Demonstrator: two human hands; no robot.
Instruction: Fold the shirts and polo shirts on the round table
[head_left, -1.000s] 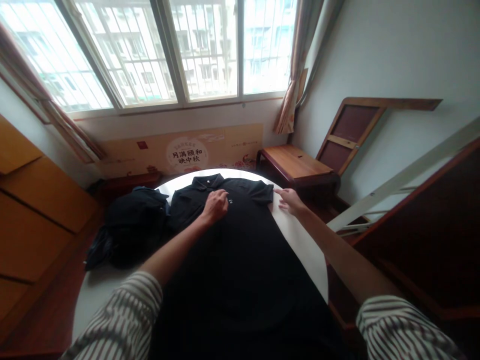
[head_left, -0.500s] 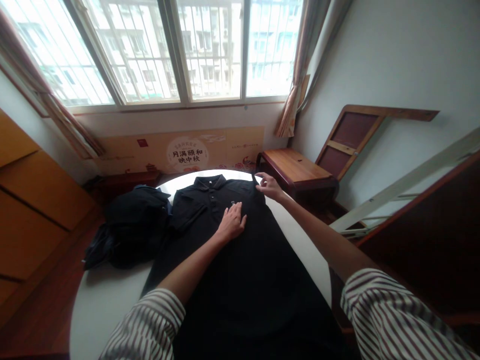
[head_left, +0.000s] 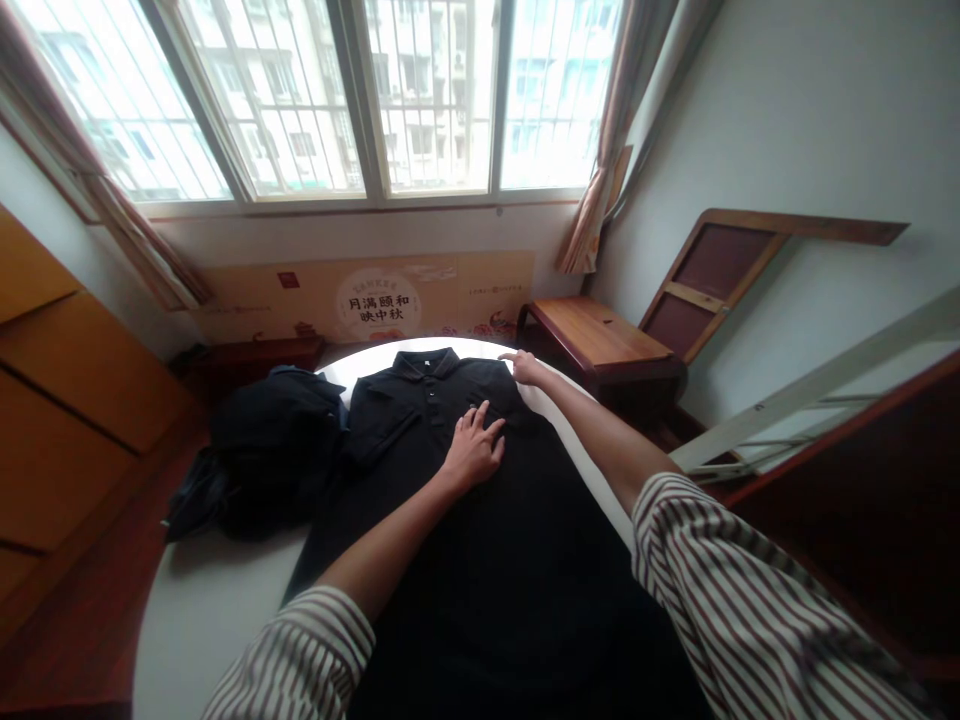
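A black polo shirt (head_left: 427, 520) lies spread front up, its collar at the far side of the round white table (head_left: 202, 620). My left hand (head_left: 476, 447) rests on the chest with its fingers apart, holding nothing. At the shirt's far right shoulder, my right hand (head_left: 526, 368) has its index finger stretched out toward the left and the other fingers curled at the fabric edge. It seems to grip the sleeve there, though the fingertips are partly hidden. The sleeve on the left side lies folded over the shirt.
A heap of dark clothes (head_left: 274, 450) sits left of the shirt, at the table's left edge. Beyond the table's right side stands a wooden bench (head_left: 596, 335). A white ladder-like frame (head_left: 810, 385) leans at the right. A printed banner (head_left: 375, 300) runs below the window.
My right hand has lowered the raised sleeve edge inward to the shirt's shoulder. My left hand stays on the chest, its fingers a little more spread. The view has shifted slightly.
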